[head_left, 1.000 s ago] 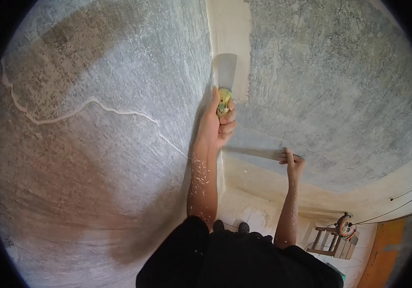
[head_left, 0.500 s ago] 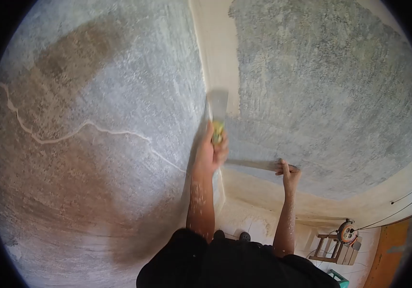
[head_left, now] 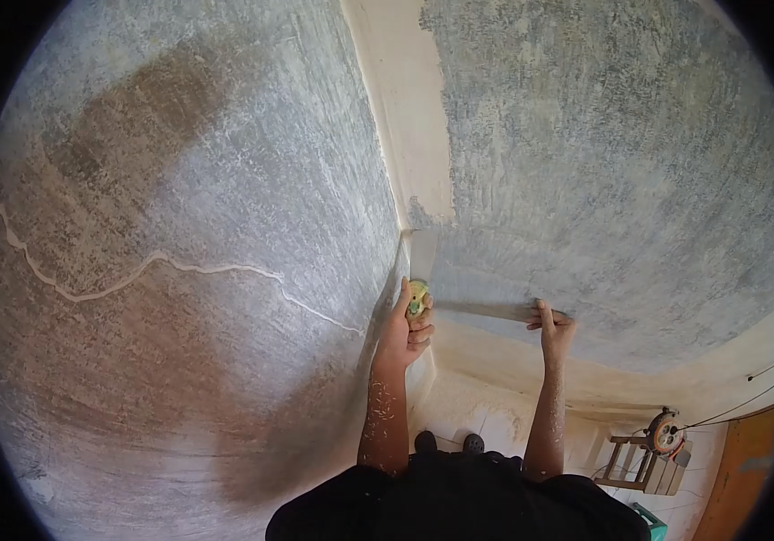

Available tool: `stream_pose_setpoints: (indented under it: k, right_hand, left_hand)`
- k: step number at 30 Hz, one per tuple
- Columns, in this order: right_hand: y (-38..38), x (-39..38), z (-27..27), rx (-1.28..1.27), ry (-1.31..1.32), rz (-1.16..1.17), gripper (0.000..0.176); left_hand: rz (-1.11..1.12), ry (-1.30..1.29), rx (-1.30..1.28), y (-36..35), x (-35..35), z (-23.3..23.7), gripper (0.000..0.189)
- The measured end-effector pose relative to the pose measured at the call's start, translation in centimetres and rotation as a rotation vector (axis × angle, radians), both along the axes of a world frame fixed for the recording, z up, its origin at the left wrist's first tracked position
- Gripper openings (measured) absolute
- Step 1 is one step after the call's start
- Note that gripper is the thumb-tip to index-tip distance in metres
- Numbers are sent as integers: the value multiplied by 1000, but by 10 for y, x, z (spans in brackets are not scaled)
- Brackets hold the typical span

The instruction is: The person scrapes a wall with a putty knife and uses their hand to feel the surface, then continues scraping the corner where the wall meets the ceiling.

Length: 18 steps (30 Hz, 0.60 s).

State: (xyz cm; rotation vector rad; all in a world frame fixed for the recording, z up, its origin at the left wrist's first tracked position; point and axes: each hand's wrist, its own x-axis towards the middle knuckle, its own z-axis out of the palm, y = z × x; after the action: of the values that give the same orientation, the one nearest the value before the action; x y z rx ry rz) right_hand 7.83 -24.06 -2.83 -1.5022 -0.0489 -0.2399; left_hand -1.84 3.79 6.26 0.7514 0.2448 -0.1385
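My left hand [head_left: 402, 332] is wrapped round the yellow-green handle of a scraper [head_left: 419, 299], its thumb lying along the handle. The wide grey blade points up and lies against the wall beside the inside corner. Just above it, a pale bare strip [head_left: 410, 117] runs up along the corner. My right hand [head_left: 553, 326] is at the lower part of the right wall [head_left: 585, 198], fingers stretched to the left and apart. A dark narrow band runs from it towards the corner. Pale flecks cling to both forearms.
The left wall [head_left: 252, 180] is mottled grey with a wavy white line [head_left: 89, 293] across it. At lower right are a small wooden stool [head_left: 667, 473], an orange-rimmed cable reel [head_left: 667, 433] with a cord, and a green plastic item [head_left: 649, 523].
My left hand has moved down along the corner with the scraper. My right hand stays at nearly the same place on the wall, while the whole view has shifted slightly.
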Motion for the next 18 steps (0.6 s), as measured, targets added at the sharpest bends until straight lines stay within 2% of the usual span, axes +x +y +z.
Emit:
stream_pose_setpoints:
  k: [3, 6, 8, 10, 12, 13, 18]
  right_hand:
    - [1, 0, 3, -5, 8, 2, 30]
    - [2, 3, 7, -35, -18, -18, 32]
    - [2, -6, 1, -31, -8, -22, 33]
    - [6, -2, 7, 18, -9, -34, 33]
    - [3, -7, 8, -69, 10, -30, 33]
    - [2, -4, 12, -114, 7, -27, 33]
    - [1, -2, 10, -7, -10, -15, 32]
  left_hand:
    - [-47, -79, 2, 1, 7, 38, 54]
    - [55, -41, 96, 1, 5, 33, 53]
    - [29, 13, 82, 2, -3, 12, 53]
    - [7, 0, 107, 2, 4, 28, 52]
    - [10, -31, 141, 2, 8, 43, 51]
    - [7, -25, 136, 2, 6, 42, 51]
    - [7, -18, 83, 0, 6, 33, 52]
